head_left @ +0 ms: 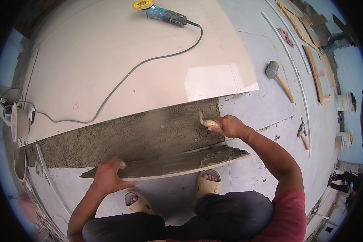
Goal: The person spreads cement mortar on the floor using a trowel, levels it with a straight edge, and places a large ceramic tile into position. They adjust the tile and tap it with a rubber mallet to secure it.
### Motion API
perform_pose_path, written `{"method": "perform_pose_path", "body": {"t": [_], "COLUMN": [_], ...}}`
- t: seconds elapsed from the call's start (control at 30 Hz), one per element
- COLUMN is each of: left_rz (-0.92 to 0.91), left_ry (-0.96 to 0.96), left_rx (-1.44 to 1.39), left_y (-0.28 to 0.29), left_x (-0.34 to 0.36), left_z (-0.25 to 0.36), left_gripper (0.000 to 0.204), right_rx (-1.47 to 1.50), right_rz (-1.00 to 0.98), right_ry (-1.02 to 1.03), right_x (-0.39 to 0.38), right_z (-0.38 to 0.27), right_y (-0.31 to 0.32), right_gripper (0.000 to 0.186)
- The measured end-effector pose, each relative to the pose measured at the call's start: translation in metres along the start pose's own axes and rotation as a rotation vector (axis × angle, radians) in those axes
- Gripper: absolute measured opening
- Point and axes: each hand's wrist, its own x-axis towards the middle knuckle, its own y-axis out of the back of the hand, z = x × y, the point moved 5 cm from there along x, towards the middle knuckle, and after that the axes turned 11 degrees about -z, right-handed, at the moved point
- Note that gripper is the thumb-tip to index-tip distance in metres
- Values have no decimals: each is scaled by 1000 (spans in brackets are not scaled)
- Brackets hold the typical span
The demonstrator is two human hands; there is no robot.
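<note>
Between my feet and a strip of wet mortar on the floor is a narrow tile, its upper face smeared with grey mortar. It looks tilted, with a pale edge toward me. My left hand grips it near its left end, fingers on the mortar side and thumb on the near side. Over the right part of the mortar strip, my right hand is wrapped round the wooden handle of a trowel. The trowel's blade is blurred and hard to make out against the mortar.
Beyond the mortar, an angle grinder lies on large beige tiles, its cord curving to the left. A rubber mallet, a hammer and long metal strips lie at right. Buckets stand farther right.
</note>
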Motion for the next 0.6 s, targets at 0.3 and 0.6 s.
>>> {"method": "perform_pose_path", "body": {"t": [0.3,0.6], "left_rz": [-44,-61], "left_ry": [40,32], "left_rx": [19,26], "left_y": [-3,1], "left_x": [6,4], "left_z": [-2,-18], "left_gripper": [77,73], "right_rx": [-45,231], "right_rz": [28,201], "right_ry": [-6,-83], "right_x": [-32,-95], "right_z": [43,48], "right_y": [5,-13], "right_gripper": [67,48]}}
